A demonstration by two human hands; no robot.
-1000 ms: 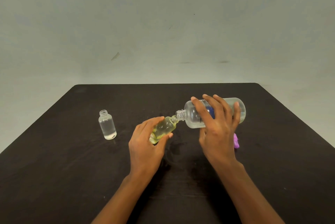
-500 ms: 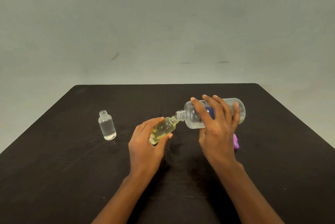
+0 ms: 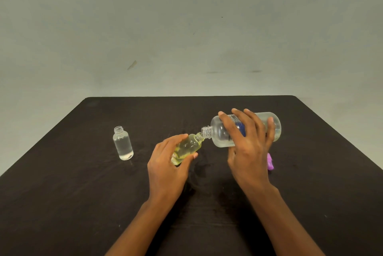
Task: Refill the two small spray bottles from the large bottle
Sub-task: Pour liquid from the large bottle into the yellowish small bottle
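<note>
On a dark table [image 3: 62, 204] before a grey wall, the left hand [image 3: 165, 164] gripped a tilted yellow-tinted small bottle [image 3: 187, 147]. The right hand [image 3: 248, 152] clasped the large bottle [image 3: 219, 133], tipped nearly level, mouth to mouth. This fill seemed underway. The clear small bottle [image 3: 122, 144] stood apart, uncapped, seemingly holding liquid already.

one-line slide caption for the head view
Right hand tips the large bottle neck-to-neck into the yellow small bottle in the left hand; a clear small bottle stands uncapped.
</note>
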